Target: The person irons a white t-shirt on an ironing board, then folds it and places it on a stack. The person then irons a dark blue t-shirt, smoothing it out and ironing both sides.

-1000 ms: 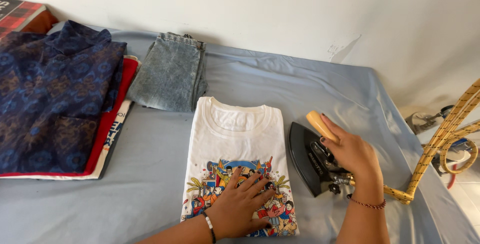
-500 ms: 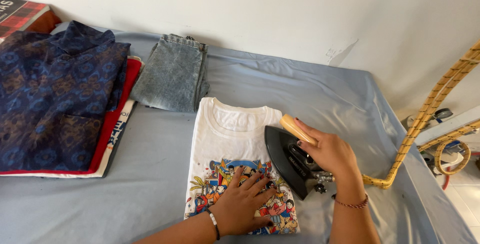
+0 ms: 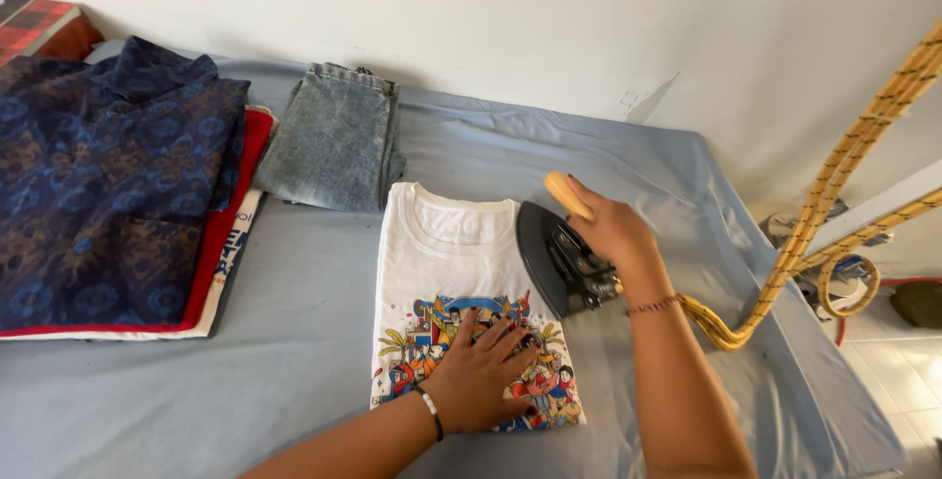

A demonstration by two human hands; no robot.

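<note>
Gripping the iron [image 3: 561, 261] handle, right hand [image 3: 613, 231] tilts it over the T-shirt [image 3: 442, 253]

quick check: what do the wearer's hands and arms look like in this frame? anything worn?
Both forearms are bare, with no sleeves or gloves in view. The left hand has dark-painted fingernails and a thin dark wrist band with a small white piece. The right hand has a thin reddish beaded wrist bracelet. No rings can be made out.
</note>
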